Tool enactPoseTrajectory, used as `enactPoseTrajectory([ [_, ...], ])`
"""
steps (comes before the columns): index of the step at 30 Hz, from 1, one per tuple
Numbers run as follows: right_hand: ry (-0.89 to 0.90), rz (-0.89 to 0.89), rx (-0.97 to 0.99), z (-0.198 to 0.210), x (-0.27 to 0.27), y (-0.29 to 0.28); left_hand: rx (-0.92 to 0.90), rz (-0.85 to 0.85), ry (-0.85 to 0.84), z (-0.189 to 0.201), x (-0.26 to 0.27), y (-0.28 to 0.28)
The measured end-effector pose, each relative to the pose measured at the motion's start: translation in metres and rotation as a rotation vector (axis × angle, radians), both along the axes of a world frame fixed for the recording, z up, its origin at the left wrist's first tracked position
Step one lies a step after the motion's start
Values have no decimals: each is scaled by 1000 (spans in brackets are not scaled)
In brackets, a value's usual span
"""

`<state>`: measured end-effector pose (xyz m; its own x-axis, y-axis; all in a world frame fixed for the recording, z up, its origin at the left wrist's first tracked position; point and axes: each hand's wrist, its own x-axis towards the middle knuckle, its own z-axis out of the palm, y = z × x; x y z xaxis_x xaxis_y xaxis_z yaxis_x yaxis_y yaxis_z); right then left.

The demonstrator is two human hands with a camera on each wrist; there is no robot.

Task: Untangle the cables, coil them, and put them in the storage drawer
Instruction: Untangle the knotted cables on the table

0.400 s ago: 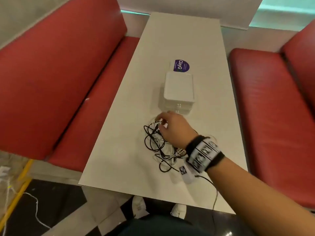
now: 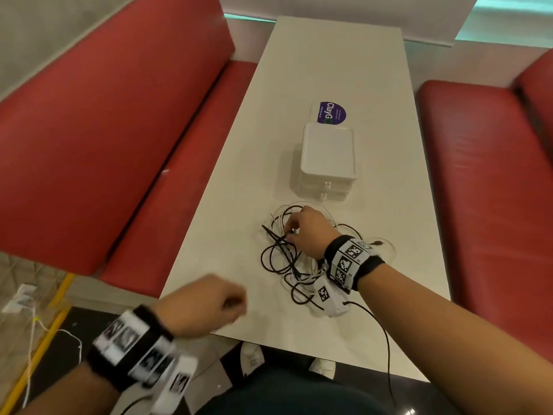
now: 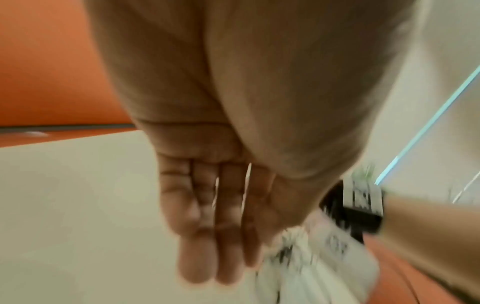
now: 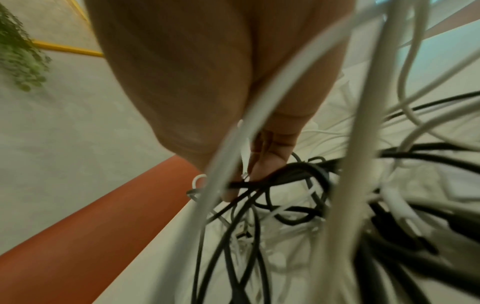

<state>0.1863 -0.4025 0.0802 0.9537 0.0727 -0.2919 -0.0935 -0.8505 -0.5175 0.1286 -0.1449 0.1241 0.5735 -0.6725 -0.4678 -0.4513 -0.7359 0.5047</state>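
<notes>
A long pale surface (image 2: 329, 70) runs between two red booth benches (image 2: 104, 130), with a small white storage drawer unit (image 2: 327, 158) standing near its middle, a purple sticker (image 2: 332, 112) just beyond it. The tangle of black and white cables (image 2: 287, 259) lies at six o'clock from that unit, close to its drawer fronts but apart from them, both of which look closed.

The right hand (image 2: 308, 232) rests on top of the tangle, its fingers (image 4: 262, 164) curled narrow and pinching a black cable end at the heap's nine o'clock side. The strand's long axis runs out from the fingers toward nine o'clock, across the other loops.

The left hand (image 2: 206, 307) hangs over the near edge of the surface at about eight o'clock from the cables, blurred; from the wrist view its fingers (image 3: 207, 226) lie straight and together, holding nothing.

The right hand is plainly the nearer one. I'd judge the job barely begun: nothing is coiled, and freeing that pinched end probably means drawing it outward while the left hand steadies the heap.
</notes>
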Motion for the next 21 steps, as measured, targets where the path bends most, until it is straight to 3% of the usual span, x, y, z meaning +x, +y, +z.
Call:
enactPoseTrajectory([
  [4, -134, -53, 125, 19, -2, -2, -603, 435, -234, -9, 49, -69],
  [6, -190, -98, 211, 38, -3, -4, -773, 625, -146, -22, 63, -96],
  [9, -226, -123, 258, 65, -6, -11, -842, 630, 15, -40, 61, -116],
  [12, -216, -174, 376, 83, -10, -19, -818, 577, 15, -40, 53, -117],
  [17, -305, -310, 693, 77, -18, -8, -1014, 671, 115, -24, 57, -117],
  [19, -189, -440, 896, 59, -18, -2, -1044, 753, 105, -23, 62, -116],
  [21, 40, -533, 1074, 39, -18, 1, -994, 777, -16, -26, 63, -114],
])
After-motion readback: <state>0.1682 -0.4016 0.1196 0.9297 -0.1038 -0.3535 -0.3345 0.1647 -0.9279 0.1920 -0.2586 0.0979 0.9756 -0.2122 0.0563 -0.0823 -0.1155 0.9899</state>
